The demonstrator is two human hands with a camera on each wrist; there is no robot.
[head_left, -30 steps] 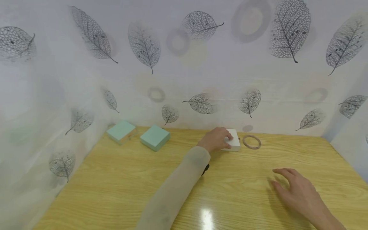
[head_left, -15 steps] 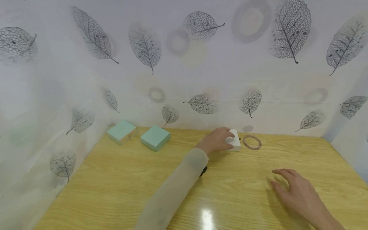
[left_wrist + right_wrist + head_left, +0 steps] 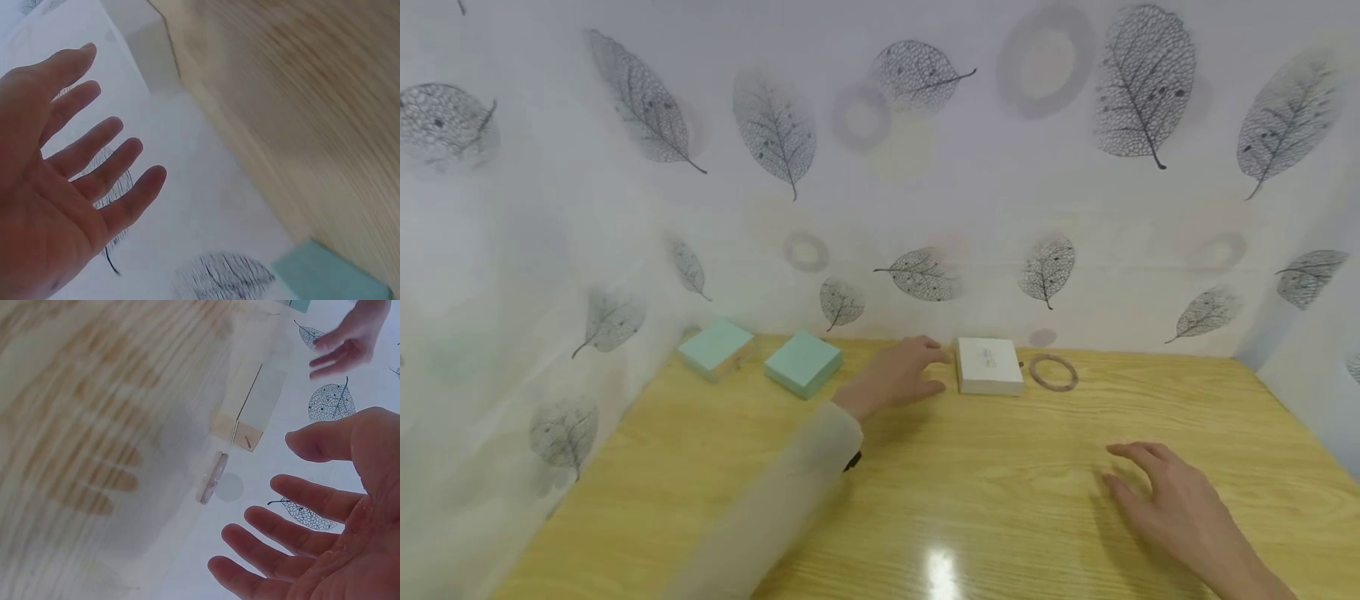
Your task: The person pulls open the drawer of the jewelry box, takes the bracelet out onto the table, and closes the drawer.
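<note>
A white square box with small print on its lid lies near the back edge of the table. Just left of it hovers my left hand, fingers spread and apart from the box, holding nothing; the left wrist view shows the same hand with its palm bare. Right of the box lies a pinkish-brown ring-shaped bangle. My right hand is held over the right front of the table, fingers loosely bent with nothing in them. In the right wrist view the bangle appears edge-on beside the box.
Two mint-green boxes stand at the back left: one square box and another closer to the corner. A leaf-patterned cloth hangs behind and at the sides of the wooden table.
My left hand has let go of the white box and drawn back to the left, uncovering its lid. The box and bangle stay in place. My right hand holds about the same pose.
</note>
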